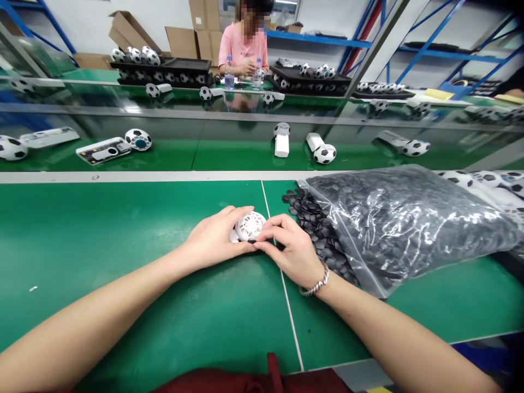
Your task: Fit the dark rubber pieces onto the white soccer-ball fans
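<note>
**Two hands closed on a white shell at the desk's seam**

We saw a white shell [250,225], a small round dome of hard-looking plastic pierced with a honeycomb of holes. It lay low on the green desk [123,234], right at the thin white seam line [286,305] that crossed the matte mat. Both forearms came in bare from the near edge and met at it. The left hand [215,238] lay palm down, its fingers curved over the shell's left side and its thumb tucked along the near edge. The right hand [291,250], with a beaded silver bracelet [315,285] at the wrist, bent inward, its fingertips drawn together against the shell's right and lower rim. Each grip was thus closed on the shell, pinching it from opposite sides. We could not tell whether anything small lay between the right fingertips. Just beside the right hand, flat black pieces [308,215] lay loose at the mouth of a crinkled clear plastic bag [409,224] packed with more. Beyond, on a glossy green belt [229,155], sat football-patterned balls [325,153] beside white blocks.
</note>
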The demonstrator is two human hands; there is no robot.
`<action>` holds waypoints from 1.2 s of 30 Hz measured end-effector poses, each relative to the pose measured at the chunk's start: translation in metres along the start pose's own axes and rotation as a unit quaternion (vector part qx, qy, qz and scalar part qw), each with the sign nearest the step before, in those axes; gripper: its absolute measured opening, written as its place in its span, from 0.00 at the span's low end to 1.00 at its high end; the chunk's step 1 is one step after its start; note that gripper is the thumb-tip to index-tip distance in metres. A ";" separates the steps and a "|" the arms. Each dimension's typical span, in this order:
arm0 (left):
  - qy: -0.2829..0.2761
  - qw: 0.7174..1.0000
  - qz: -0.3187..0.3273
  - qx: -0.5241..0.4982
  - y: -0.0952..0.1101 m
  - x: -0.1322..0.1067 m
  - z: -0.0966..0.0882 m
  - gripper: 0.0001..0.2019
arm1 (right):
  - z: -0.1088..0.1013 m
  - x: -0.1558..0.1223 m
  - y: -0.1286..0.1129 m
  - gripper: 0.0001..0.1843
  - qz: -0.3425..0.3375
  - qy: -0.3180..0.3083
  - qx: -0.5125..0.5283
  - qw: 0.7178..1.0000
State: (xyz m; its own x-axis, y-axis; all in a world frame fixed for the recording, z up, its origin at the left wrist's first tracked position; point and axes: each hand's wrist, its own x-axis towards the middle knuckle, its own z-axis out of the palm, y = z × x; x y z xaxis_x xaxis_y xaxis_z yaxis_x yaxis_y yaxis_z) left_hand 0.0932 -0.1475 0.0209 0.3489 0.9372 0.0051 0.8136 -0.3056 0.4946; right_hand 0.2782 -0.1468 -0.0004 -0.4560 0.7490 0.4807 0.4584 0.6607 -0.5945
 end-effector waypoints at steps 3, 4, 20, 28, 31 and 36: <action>0.002 1.000 0.000 0.015 0.000 0.000 0.001 0.34 | 0.003 -0.002 -0.003 0.02 -0.010 -0.005 -0.020 1.000; 0.003 1.000 -0.001 0.019 0.000 -0.001 0.002 0.34 | 0.003 -0.002 -0.004 0.02 -0.016 -0.004 -0.025 1.000; 0.032 0.998 0.047 -0.042 -0.002 -0.001 -0.002 0.30 | -0.013 -0.004 -0.002 0.08 -0.124 0.002 -0.041 0.991; -0.003 0.999 0.028 -0.016 -0.001 -0.001 0.000 0.34 | -0.005 -0.002 0.002 0.05 -0.074 -0.022 -0.051 0.996; 0.002 0.999 0.035 -0.014 -0.001 -0.001 0.001 0.33 | -0.003 -0.001 0.000 0.04 -0.059 -0.010 -0.066 0.996; 0.011 0.998 0.052 -0.018 -0.003 -0.001 0.001 0.30 | -0.001 0.002 0.001 0.02 -0.019 -0.011 -0.034 0.999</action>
State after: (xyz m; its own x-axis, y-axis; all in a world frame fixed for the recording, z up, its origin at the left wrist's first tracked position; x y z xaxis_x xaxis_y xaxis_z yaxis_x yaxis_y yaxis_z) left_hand 0.0907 -0.1472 0.0183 0.4211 0.9038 0.0767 0.7562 -0.3965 0.5205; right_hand 0.2782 -0.1446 0.0004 -0.4900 0.7231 0.4868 0.4915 0.6904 -0.5308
